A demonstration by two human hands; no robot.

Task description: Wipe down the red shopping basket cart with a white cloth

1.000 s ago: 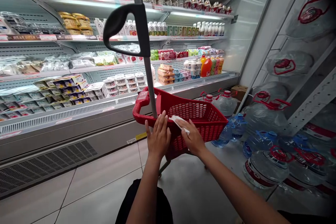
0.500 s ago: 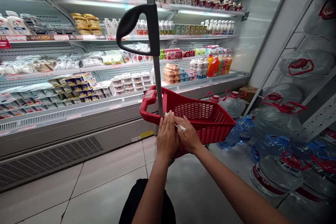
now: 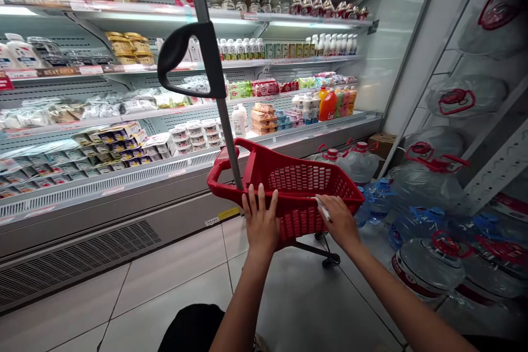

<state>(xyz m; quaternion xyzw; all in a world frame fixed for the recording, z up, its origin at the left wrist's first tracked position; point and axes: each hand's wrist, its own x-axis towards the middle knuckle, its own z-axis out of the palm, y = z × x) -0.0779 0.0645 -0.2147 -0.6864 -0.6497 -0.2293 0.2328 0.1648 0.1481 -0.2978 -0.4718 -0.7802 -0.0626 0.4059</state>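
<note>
A red plastic shopping basket (image 3: pixel 303 221) sits on a dark wheeled frame (image 3: pixel 315 251) in front of me. From its left end rises a grey pole (image 3: pixel 227 135) with a black loop handle (image 3: pixel 211 60). My left hand (image 3: pixel 263 226) is open, fingers spread, at the near left side of the basket just below the rim; whether the palm touches it cannot be made out. Against the near rim, farther right, my right hand (image 3: pixel 341 224) grips a crumpled white wipe (image 3: pixel 323 209), cloth or paper. The inside of the basket shows only in part.
Beyond the basket stands a refrigerated shelf unit (image 3: pixel 173 192) stocked with yogurt cups (image 3: pixel 193 135), bottles and packs. Large water jugs (image 3: pixel 429 267) crowd the floor at the right, beside a metal rack. A black-clothed knee (image 3: pixel 192 330) shows at the bottom.
My hands were together at the pole's base and are now apart. The right one has moved right along the rim with the white wipe; the left one's fingers have spread. The view has shifted slightly.
</note>
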